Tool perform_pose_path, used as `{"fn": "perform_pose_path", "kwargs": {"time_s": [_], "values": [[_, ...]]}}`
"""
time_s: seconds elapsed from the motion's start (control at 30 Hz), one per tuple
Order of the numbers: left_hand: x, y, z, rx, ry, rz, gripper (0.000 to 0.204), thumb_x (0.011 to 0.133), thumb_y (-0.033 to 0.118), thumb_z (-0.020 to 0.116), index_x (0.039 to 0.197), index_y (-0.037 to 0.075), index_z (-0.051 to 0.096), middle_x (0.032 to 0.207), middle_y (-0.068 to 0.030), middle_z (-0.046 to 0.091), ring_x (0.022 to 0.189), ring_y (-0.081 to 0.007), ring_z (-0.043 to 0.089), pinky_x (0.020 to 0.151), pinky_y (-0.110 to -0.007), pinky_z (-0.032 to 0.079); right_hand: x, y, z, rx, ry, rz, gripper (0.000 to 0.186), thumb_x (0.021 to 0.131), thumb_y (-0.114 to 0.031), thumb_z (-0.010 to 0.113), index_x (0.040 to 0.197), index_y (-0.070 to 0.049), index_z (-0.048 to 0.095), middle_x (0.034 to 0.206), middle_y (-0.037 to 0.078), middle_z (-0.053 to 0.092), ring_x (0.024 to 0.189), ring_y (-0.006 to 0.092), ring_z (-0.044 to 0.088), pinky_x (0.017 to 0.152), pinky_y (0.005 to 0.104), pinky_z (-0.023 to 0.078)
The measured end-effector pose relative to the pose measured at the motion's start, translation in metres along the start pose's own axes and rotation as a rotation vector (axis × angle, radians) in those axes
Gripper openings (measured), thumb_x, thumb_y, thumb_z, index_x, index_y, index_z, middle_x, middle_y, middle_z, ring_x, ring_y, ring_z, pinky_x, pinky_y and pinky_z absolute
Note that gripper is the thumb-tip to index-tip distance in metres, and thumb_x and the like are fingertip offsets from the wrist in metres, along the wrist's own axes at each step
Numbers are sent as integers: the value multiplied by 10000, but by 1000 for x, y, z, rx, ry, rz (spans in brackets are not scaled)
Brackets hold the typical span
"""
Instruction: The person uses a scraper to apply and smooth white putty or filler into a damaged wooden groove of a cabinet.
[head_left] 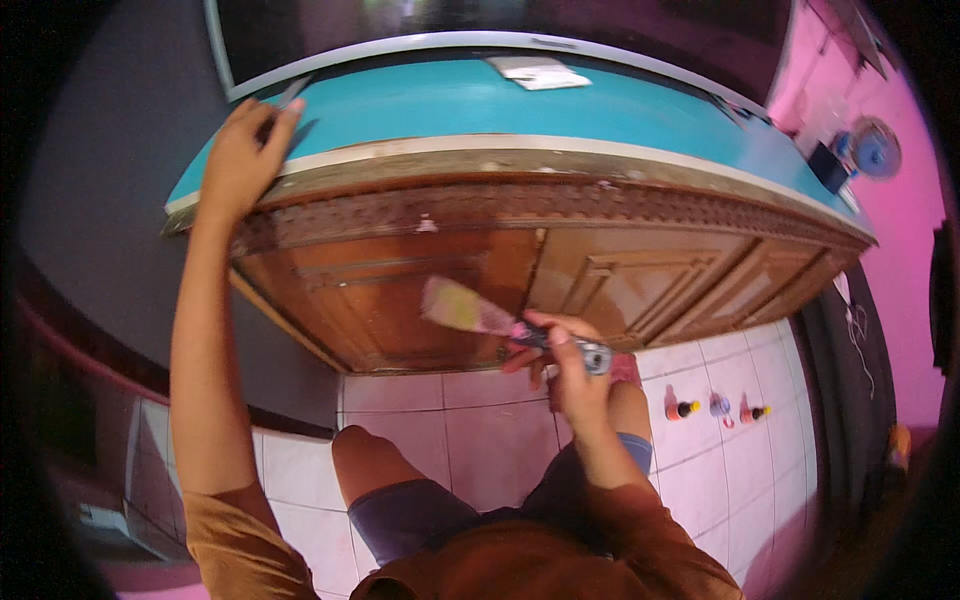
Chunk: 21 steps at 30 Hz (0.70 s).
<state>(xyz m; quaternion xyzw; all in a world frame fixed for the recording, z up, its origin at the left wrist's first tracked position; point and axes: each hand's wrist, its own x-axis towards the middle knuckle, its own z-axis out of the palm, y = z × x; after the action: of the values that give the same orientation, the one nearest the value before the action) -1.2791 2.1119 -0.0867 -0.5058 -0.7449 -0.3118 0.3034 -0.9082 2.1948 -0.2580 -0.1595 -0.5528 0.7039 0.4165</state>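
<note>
My right hand is wrapped round the dark handle of a putty knife, held in front of the wooden cabinet. Its wide blade points up and left, blurred, with a yellowish patch; the handle's butt end is silvery. At the far left, my left hand is on the cabinet's turquoise top, thumb raised and the other fingers curled. Something dark shows between thumb and fingers, beside a narrow grey piece; its kind is unclear. Along the top's front edge the surface is worn and stained.
A television stands along the back, with white papers before it. At the right end are a dark blue box and a round blue item. Small bottles with yellow caps are on the tiled floor. A white cable hangs at right.
</note>
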Motion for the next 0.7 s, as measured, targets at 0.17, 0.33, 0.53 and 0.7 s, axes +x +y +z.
{"fn": "perform_pose_path", "kwargs": {"time_s": [0.17,0.33,0.53,0.7], "values": [[-4,0,-3,-10,2,-48,558,942,504,545,854,-34,667,826,-135,576,747,-279,574,708,-368,458,16,-6,12,-164,113,-185,228,928,-124,655,1107,17,650,875,124,704,724,157,696,554,251,518],[-5,3,-5,-21,-39,-65,511,951,461,560,927,-35,681,863,-137,600,795,-255,594,696,-346,469,28,4,18,-263,104,-345,166,896,-85,689,1022,23,682,874,100,711,700,133,689,622,248,545],[-4,7,-4,0,-38,-62,563,943,507,547,897,-38,683,834,-131,579,761,-260,573,699,-351,463,38,6,25,-206,156,-370,142,889,-50,689,1004,32,690,864,113,714,695,133,688,612,244,544],[-4,6,-5,22,-53,-67,595,931,530,548,885,-47,685,818,-131,573,751,-263,567,708,-360,462,41,4,26,-266,187,-335,145,897,-68,686,994,40,686,856,119,716,679,136,689,608,246,545]]}}
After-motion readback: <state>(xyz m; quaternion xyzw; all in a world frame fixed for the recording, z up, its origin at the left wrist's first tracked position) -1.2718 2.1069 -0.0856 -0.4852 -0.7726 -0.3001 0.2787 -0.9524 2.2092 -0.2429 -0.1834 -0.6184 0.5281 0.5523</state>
